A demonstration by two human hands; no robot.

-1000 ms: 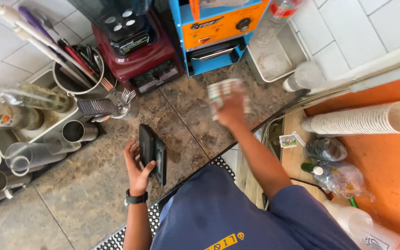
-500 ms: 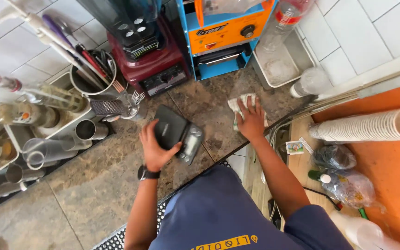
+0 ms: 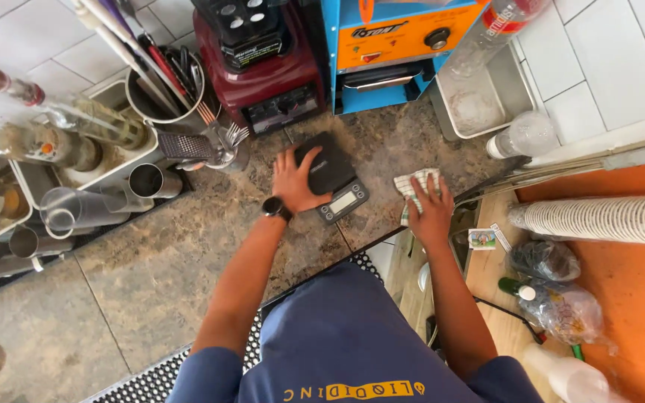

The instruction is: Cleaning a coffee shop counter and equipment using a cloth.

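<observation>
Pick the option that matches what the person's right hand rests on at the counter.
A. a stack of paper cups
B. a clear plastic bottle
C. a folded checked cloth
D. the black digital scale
C: the right hand lies flat on the folded checked cloth on the stone counter, while the left hand is the one on the black digital scale.

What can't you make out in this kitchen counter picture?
- Digital scale, head view: the left hand covers its left side, and its small screen is too small to tell what it shows.
- Checked cloth: the right hand hides its lower part.
- Red blender: cut off by the top edge.
- Stack of paper cups: runs off the right edge.
</observation>
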